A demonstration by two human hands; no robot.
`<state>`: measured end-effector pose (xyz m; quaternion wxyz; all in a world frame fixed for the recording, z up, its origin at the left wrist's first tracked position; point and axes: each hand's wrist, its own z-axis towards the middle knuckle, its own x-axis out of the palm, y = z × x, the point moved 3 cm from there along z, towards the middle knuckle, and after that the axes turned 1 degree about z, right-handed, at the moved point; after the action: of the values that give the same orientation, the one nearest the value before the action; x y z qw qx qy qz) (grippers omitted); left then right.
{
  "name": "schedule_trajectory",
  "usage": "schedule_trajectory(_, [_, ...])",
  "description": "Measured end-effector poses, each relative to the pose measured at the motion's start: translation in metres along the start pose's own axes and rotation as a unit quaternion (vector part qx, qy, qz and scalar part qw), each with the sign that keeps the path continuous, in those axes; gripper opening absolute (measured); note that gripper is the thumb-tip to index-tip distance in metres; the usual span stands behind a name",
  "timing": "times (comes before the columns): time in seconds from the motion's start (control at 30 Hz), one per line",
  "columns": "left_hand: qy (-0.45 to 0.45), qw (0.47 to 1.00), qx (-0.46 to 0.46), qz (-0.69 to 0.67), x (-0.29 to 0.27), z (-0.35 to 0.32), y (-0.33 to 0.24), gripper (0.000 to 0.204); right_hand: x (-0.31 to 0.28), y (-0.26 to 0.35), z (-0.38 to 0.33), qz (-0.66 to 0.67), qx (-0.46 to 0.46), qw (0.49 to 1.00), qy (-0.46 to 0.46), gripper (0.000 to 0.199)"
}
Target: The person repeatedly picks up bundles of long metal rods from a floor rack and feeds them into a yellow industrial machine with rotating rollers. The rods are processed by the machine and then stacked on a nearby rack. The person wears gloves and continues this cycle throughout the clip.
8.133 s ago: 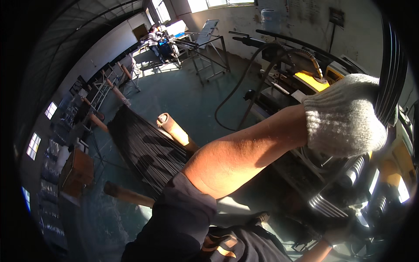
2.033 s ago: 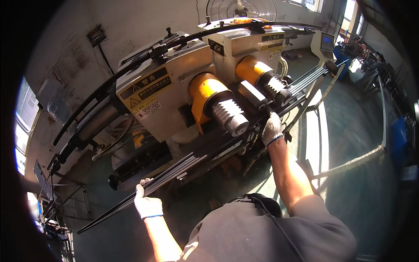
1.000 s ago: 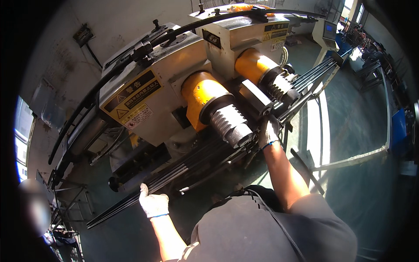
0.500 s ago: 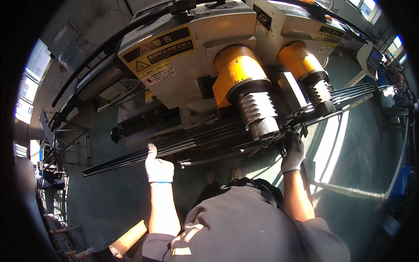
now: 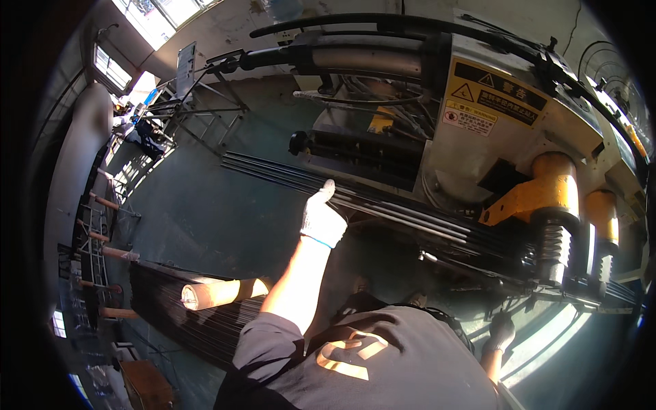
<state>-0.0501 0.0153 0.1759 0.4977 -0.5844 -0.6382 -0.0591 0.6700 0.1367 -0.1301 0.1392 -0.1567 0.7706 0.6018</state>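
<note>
Several long, thin dark metal rods (image 5: 403, 208) run in a bundle along the machine's near side, their far-left ends sticking out past it. My left hand (image 5: 324, 222), in a white knit glove, grips the bundle. Its thumb lies over the rods, and the fingers are underneath, largely out of sight. Low on the right, my right hand (image 5: 502, 331) is in a glove that looks dark in the shadow. It is close to the dark rail (image 5: 471, 275) beneath the machine; its fingers are too dark to make out.
A beige machine (image 5: 465, 154) with yellow-orange heads (image 5: 553, 181) and ribbed metal sleeves (image 5: 553, 249) stands ahead to the right. At the left, a cardboard-coloured roller (image 5: 222, 294) lies above a stack of dark rods (image 5: 174, 311). A metal-frame stand (image 5: 198, 119) is farther back.
My view has swung left, so the machine now sits farther right and the roller and stacked rods at left show more. My left hand stays on the rods; my right hand appears lower.
</note>
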Motion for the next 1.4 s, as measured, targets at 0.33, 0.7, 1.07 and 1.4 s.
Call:
schedule_trajectory(0.33, [-0.061,0.977,0.198,-0.058,-0.148,0.113,-0.265,0.019,0.127,0.030,-0.095,0.186,0.084,0.977,-0.054,0.037])
schedule_trajectory(0.7, [0.004,0.973,0.232,-0.001,-0.161,0.134,-0.307,0.032,0.124,0.088,-0.160,0.101,0.176,0.965,-0.166,0.035])
schedule_trajectory(1.07, [0.036,0.954,0.155,0.253,-0.185,0.109,-0.322,0.064,0.158,0.139,-0.134,0.110,0.149,0.983,-0.013,0.028])
schedule_trajectory(1.4, [-0.082,0.974,0.212,-0.003,-0.183,0.123,-0.248,0.066,0.158,0.155,-0.081,-0.029,0.168,0.985,0.040,0.032])
